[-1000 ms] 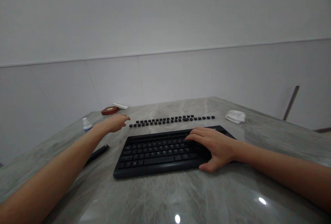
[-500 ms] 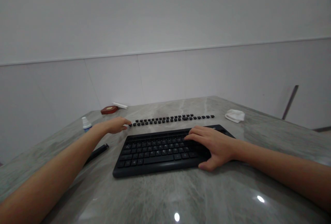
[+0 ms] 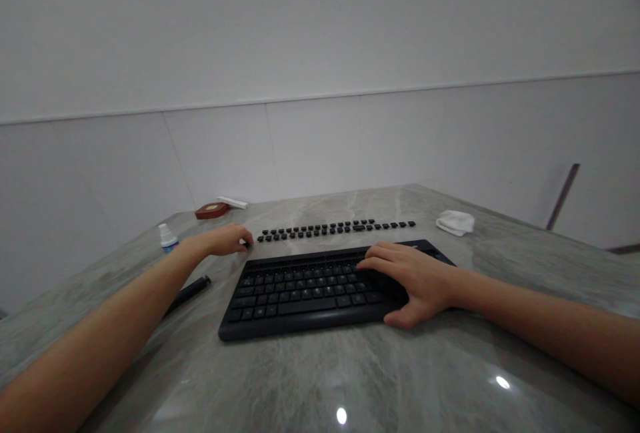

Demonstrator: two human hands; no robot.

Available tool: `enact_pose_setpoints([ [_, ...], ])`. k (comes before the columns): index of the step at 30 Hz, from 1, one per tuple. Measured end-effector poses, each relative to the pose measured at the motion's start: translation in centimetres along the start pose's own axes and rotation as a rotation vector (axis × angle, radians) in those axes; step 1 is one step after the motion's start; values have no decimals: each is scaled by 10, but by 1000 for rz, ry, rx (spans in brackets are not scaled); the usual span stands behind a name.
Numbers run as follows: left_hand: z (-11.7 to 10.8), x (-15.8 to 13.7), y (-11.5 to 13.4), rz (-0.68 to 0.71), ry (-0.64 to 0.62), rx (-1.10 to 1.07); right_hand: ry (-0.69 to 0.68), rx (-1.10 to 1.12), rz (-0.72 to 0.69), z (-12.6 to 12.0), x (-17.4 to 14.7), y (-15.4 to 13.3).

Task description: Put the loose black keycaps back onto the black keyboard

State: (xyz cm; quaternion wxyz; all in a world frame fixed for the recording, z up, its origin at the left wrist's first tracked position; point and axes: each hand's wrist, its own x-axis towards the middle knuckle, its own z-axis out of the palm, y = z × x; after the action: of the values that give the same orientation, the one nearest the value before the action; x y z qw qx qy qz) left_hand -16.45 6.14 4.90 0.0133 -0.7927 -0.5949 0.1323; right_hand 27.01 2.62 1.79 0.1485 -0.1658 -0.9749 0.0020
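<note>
My left hand (image 3: 231,239) is closed in a pinch on a small black keycap (image 3: 246,244), just left of two rows of loose keycaps (image 3: 310,233) on the table. Below these rows lies a black keyboard (image 3: 295,323), its upper rows bare of caps while the lower rows still carry keys. Over the keyboard's right part rests my right hand (image 3: 413,279), fingers spread and thumb apart by the front edge. The keys under that palm are hidden.
A grey marbled table (image 3: 280,386) meets a pale wall. At left are a white spray bottle (image 3: 167,238), a dark red case (image 3: 211,211), a slim white box (image 3: 233,203) and a black stick-like tool (image 3: 190,291). A folded white cloth (image 3: 455,222) lies at right.
My left hand has taken the leftmost keycap of the front row and lifted it slightly away from the row. My right hand stays in place on the keyboard.
</note>
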Motion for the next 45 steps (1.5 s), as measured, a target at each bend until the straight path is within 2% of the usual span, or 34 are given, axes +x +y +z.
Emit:
enact_pose_setpoints([
  [6,3,3,-6,-46,28,-9,3,7,-1,0,-2,0],
  [16,5,5,-7,-65,-2,-57,-3,-4,-6,1,-1,1],
  [21,1,-2,-6,-33,-67,-142,-4,-11,-4,2,-2,2],
  [28,-29,-21,20,113,-226,-433,-16,-10,8,0,-1,-1],
  [31,-34,-23,36,156,-311,-460,-22,-11,9,-1,0,-1],
  [35,-33,-21,48,112,-366,-418,-22,-12,5,0,-1,0],
  [45,-31,-23,49,46,-402,-608,-32,-13,12,0,-1,1],
])
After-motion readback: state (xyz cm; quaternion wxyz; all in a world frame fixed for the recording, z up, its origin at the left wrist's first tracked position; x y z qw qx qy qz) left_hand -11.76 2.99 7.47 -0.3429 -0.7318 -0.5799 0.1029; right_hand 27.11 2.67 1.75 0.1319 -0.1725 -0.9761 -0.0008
